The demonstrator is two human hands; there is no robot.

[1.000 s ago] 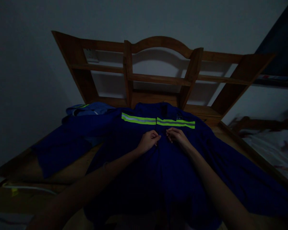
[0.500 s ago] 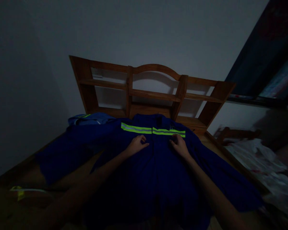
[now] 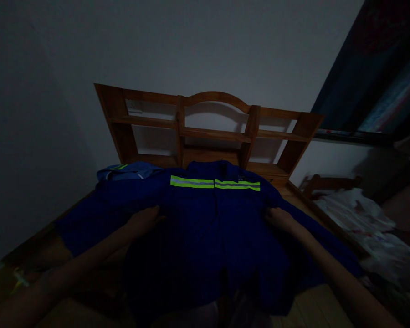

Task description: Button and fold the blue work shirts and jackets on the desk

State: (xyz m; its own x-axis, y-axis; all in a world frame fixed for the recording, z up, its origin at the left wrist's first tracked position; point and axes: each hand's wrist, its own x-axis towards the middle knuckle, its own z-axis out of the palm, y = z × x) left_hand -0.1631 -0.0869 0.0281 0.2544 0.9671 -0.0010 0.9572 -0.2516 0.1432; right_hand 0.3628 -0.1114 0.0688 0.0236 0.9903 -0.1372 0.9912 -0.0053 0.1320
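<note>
A dark blue work jacket (image 3: 198,228) is spread out front side up, with its collar away from me and its sleeves out to both sides. Two yellow-green reflective strips with a grey middle line cross its chest. My left hand (image 3: 145,221) is at the jacket's left side below the sleeve, its fingers closed on the cloth as far as the dim light shows. Across from it, my right hand (image 3: 282,219) has curled fingers pinching the cloth at the right side below the strip. The fingertips of both hands are partly lost in shadow.
A wooden shelf unit (image 3: 213,134) stands against the wall behind the collar. Folded blue cloth (image 3: 130,170) with a reflective strip lies by the left sleeve. White plastic bags (image 3: 358,212) lie to the right, and a dark curtain (image 3: 348,77) hangs above.
Both hands have moved apart from the chest, outward and nearer to me, to the jacket's two sides. The lower part of the jacket has shifted a little.
</note>
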